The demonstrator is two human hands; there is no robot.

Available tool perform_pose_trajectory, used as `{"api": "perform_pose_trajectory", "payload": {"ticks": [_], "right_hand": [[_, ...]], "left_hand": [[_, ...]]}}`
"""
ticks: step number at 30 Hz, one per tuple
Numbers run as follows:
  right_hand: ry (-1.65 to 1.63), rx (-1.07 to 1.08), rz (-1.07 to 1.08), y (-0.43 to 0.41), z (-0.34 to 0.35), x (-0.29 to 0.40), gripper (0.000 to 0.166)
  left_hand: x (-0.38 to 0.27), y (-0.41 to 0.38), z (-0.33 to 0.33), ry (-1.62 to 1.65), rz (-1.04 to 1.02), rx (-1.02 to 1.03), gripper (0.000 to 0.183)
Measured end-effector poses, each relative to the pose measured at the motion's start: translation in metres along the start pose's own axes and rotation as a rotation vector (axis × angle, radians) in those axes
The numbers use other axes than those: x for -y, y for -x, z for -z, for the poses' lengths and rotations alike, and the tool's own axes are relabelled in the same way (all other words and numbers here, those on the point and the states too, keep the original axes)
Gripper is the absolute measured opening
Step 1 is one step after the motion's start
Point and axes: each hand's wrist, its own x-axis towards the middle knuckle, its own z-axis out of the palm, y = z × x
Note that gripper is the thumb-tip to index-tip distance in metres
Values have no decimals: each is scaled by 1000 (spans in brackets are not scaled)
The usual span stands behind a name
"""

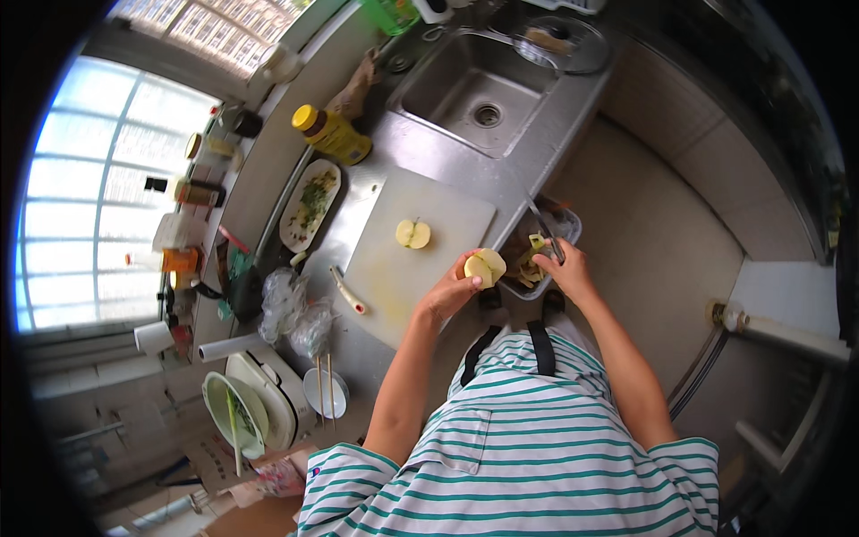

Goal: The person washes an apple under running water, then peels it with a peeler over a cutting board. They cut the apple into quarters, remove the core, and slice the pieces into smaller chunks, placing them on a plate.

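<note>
In my left hand [448, 290] is a peeled apple piece [488, 268] with a notch cut in its face, the thumb pressed against it. My right hand [572, 274] grips a knife [541, 219], its blade slanting up and left. Beneath the knife stands a clear plastic bin [574, 231] holding peelings [525, 274]. A pale scrap [536, 240] shows close to my right fingers; whether it is held or lies in the bin is unclear. Another peeled apple piece [413, 234], with its stem, rests on the white cutting board [446, 196].
A slim cream object [347, 293] with a red end lies across the board's left edge. Beyond the board are a steel sink [463, 101], a yellow bottle [335, 134] and a dish of chopped food [300, 228]. Plastic bags [295, 315] and a bowl with chopsticks [335, 393] sit to the left.
</note>
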Motion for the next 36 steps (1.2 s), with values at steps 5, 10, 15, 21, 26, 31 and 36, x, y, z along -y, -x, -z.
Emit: {"api": "perform_pose_trajectory", "payload": {"ticks": [5, 10, 15, 21, 26, 31, 36], "right_hand": [[-649, 542, -471, 19, 1, 56, 44], [-960, 703, -756, 37, 0, 103, 44], [-917, 790, -748, 41, -1, 116, 44], [-891, 728, -727, 43, -2, 114, 43], [-901, 725, -732, 43, 5, 114, 44], [-885, 864, -783, 41, 17, 108, 46], [-797, 942, -848, 33, 33, 103, 46]], "left_hand": [[-4, 30, 5, 217, -124, -63, 84], [-30, 43, -16, 148, -210, -54, 86], [-35, 41, -10, 141, -234, 40, 88], [-43, 32, -18, 145, -190, 79, 87], [-45, 25, -14, 76, -176, 124, 76], [-48, 20, -7, 26, -84, 164, 74], [-56, 17, -3, -38, 38, 328, 72]]}}
